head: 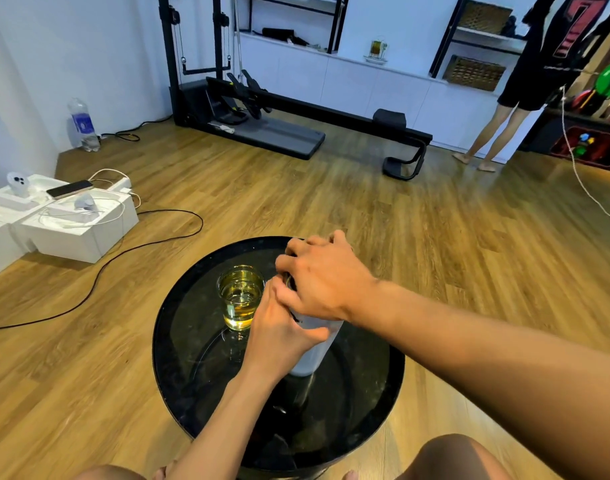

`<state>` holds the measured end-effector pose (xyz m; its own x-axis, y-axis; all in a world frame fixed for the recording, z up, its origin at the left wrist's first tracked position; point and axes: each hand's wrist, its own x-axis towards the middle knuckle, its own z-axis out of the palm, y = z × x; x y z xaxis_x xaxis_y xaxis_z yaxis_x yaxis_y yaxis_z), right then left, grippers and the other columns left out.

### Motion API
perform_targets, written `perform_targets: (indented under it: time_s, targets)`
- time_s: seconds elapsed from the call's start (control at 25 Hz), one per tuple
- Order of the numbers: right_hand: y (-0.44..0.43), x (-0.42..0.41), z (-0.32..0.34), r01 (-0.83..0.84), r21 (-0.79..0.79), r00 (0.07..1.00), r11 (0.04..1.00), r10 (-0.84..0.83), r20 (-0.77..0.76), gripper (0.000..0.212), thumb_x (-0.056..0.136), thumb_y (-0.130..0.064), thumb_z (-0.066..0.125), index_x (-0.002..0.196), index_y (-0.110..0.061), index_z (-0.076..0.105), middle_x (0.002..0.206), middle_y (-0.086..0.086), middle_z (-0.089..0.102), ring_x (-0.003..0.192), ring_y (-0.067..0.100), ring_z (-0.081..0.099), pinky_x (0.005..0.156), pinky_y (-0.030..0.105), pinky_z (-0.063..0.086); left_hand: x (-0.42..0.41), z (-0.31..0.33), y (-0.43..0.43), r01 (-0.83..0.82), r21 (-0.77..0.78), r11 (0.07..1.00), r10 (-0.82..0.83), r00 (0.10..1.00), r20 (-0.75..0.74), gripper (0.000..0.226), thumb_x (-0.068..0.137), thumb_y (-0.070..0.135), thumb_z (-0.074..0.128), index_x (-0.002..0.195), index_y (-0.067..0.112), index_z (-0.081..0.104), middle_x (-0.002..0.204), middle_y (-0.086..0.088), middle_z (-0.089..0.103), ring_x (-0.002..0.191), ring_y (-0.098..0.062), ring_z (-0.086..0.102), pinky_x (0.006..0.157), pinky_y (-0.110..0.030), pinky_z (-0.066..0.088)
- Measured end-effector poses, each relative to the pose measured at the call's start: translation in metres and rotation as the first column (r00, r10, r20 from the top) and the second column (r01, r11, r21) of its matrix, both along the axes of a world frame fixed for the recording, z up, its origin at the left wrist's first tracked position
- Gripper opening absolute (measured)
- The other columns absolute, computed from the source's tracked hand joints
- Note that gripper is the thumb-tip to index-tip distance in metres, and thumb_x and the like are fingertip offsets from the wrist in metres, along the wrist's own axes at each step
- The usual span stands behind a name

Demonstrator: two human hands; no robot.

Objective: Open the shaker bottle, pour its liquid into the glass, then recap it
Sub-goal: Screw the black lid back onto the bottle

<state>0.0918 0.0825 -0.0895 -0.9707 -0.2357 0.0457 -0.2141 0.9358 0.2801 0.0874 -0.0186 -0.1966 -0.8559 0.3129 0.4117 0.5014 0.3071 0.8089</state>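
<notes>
A pale translucent shaker bottle (pixel 312 355) stands upright on the round black table (pixel 199 386). My left hand (pixel 282 330) wraps around its upper body. My right hand (pixel 322 278) lies over the top of the bottle, fingers closed on its dark lid, which is mostly hidden beneath them. Just left of the bottle stands a clear glass (pixel 240 297) holding yellow liquid, close to my left hand's knuckles.
White boxes (pixel 78 230) with a phone and cables lie on the wooden floor to the left, and a black cable (pixel 151 242) trails toward the table. A rowing machine (pixel 296 123) stands behind. A person (pixel 525 81) stands at the far right by shelves.
</notes>
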Motion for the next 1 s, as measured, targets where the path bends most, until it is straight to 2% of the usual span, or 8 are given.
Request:
perform_targets:
  time_s: [0.12, 0.28, 0.44, 0.52, 0.64, 0.76, 0.92, 1.0]
  targets:
    - [-0.014, -0.007, 0.000, 0.153, -0.091, 0.988, 0.984, -0.153, 0.008, 0.047, 0.096, -0.052, 0.035, 0.122, -0.023, 0.062, 0.126, 0.008, 0.058, 0.111, 0.031, 0.056, 0.088, 0.049, 0.033, 0.000, -0.004, -0.001, -0.016, -0.030, 0.999, 0.015, 1.000, -0.005, 0.087, 0.057, 0.058, 0.076, 0.119, 0.000, 0.056, 0.109, -0.004, 0.056, 0.097, -0.012, 0.050, 0.080, -0.009, 0.041]
    - [0.007, -0.006, 0.011, -0.226, 0.036, 0.968, 0.973, 0.220, 0.119, 0.059, 0.096, -0.052, 0.016, 0.126, -0.026, 0.060, 0.125, 0.004, 0.061, 0.110, 0.030, 0.056, 0.085, 0.044, 0.041, 0.001, -0.008, 0.001, -0.073, -0.072, 0.995, 0.072, 0.997, -0.016, 0.071, 0.059, 0.053, 0.074, 0.102, -0.003, 0.066, 0.106, -0.017, 0.062, 0.105, -0.019, 0.053, 0.086, -0.008, 0.037]
    - [-0.013, -0.007, 0.000, -0.042, 0.029, 0.998, 0.999, 0.040, 0.054, 0.043, 0.104, -0.041, 0.027, 0.123, -0.021, 0.060, 0.125, 0.004, 0.060, 0.116, 0.030, 0.051, 0.084, 0.044, 0.035, -0.004, -0.005, -0.004, -0.021, -0.064, 0.998, 0.024, 0.999, 0.037, 0.094, 0.059, 0.031, 0.090, 0.137, 0.006, 0.043, 0.131, -0.010, 0.056, 0.120, -0.024, 0.054, 0.096, -0.025, 0.043]
    - [-0.012, -0.010, 0.003, -0.050, 0.001, 0.996, 0.999, 0.050, 0.080, 0.048, 0.103, -0.049, 0.026, 0.125, -0.021, 0.059, 0.124, 0.004, 0.061, 0.115, 0.029, 0.052, 0.086, 0.046, 0.037, -0.003, -0.006, -0.002, -0.050, -0.113, 0.992, 0.048, 0.999, -0.013, 0.079, 0.060, 0.048, 0.081, 0.118, -0.002, 0.060, 0.109, -0.015, 0.066, 0.106, -0.028, 0.060, 0.085, -0.018, 0.043]
    - [0.012, -0.015, 0.017, -0.381, 0.096, 0.914, 0.920, 0.359, 0.190, 0.060, 0.098, -0.056, 0.018, 0.134, -0.026, 0.055, 0.126, 0.006, 0.061, 0.109, 0.028, 0.054, 0.086, 0.045, 0.046, 0.001, -0.010, 0.003, -0.059, -0.087, 0.995, 0.061, 0.998, 0.021, 0.045, 0.054, 0.042, 0.086, 0.078, 0.007, 0.071, 0.086, -0.012, 0.066, 0.098, -0.025, 0.058, 0.076, -0.019, 0.046]
    - [0.019, -0.017, 0.014, -0.412, 0.112, 0.903, 0.904, 0.388, 0.186, 0.055, 0.098, -0.049, 0.019, 0.135, -0.028, 0.055, 0.126, 0.004, 0.062, 0.109, 0.026, 0.053, 0.085, 0.043, 0.046, -0.001, -0.009, 0.002, -0.090, -0.084, 0.992, 0.086, 0.995, -0.044, 0.061, 0.052, 0.037, 0.090, 0.096, 0.001, 0.066, 0.105, -0.017, 0.064, 0.108, -0.033, 0.060, 0.086, -0.029, 0.048]
    - [0.007, -0.019, 0.007, -0.267, -0.017, 0.959, 0.964, 0.267, 0.095, 0.042, 0.102, -0.044, 0.032, 0.127, -0.024, 0.059, 0.119, 0.002, 0.062, 0.111, 0.024, 0.053, 0.082, 0.039, 0.044, -0.007, -0.010, 0.003, -0.052, -0.085, 0.995, 0.049, 0.998, -0.037, 0.076, 0.055, 0.035, 0.090, 0.110, -0.006, 0.057, 0.107, -0.012, 0.057, 0.102, -0.021, 0.054, 0.087, -0.008, 0.038]
    - [0.011, -0.020, 0.015, -0.296, -0.038, 0.943, 0.954, 0.299, 0.148, 0.044, 0.100, -0.049, 0.034, 0.129, -0.025, 0.057, 0.119, 0.002, 0.062, 0.110, 0.024, 0.055, 0.083, 0.039, 0.044, -0.004, -0.007, 0.002, -0.046, -0.068, 0.997, 0.043, 0.998, -0.048, 0.077, 0.055, 0.041, 0.087, 0.110, -0.005, 0.059, 0.109, -0.010, 0.055, 0.104, -0.018, 0.052, 0.088, 0.002, 0.031]
